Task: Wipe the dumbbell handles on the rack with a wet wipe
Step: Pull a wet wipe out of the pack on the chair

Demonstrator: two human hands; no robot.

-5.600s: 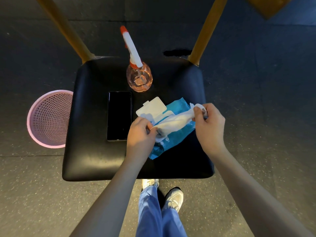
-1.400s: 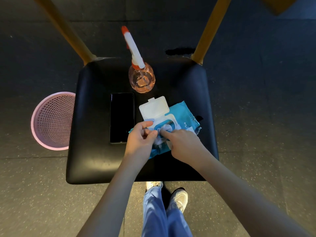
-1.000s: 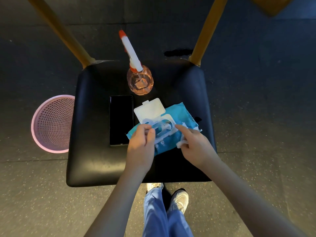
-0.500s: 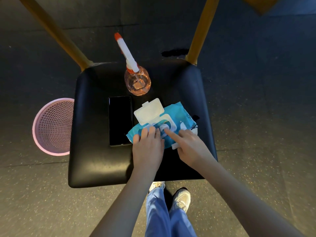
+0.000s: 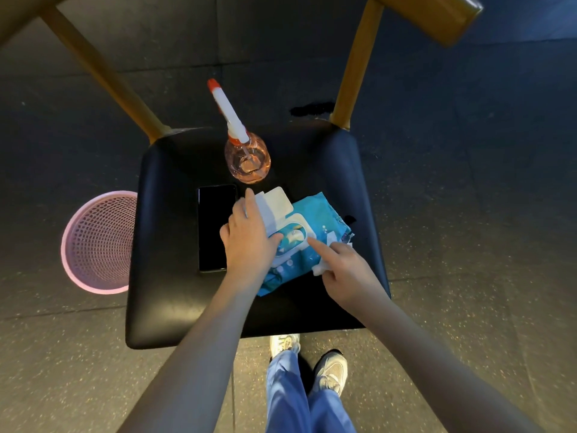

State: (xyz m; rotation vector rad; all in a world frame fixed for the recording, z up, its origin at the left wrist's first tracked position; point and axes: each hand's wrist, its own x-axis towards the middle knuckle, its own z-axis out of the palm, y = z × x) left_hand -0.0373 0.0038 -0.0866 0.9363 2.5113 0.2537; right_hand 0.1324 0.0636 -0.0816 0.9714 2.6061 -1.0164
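Note:
A blue wet wipe pack (image 5: pixel 321 214) lies on the black chair seat (image 5: pixel 175 301), its white lid (image 5: pixel 278 203) flipped up. My left hand (image 5: pixel 246 239) rests over the pack's left part, index finger stretched along the lid's left edge and thumb by the opening. My right hand (image 5: pixel 346 270) holds a crumpled white wet wipe (image 5: pixel 320 269) in its curled fingers while its straight index finger presses on the pack's white opening frame. No dumbbell or rack is in view.
A pink spray bottle (image 5: pixel 247 160) with a white and orange nozzle stands at the back of the seat. A dark phone (image 5: pixel 215 228) lies left of the pack. A pink mesh basket (image 5: pixel 100 242) stands on the floor to the left. Wooden chair legs rise behind.
My left hand has slid forward from the pack's near edge up to the open lid. My right hand keeps the wipe, its index finger still on the pack.

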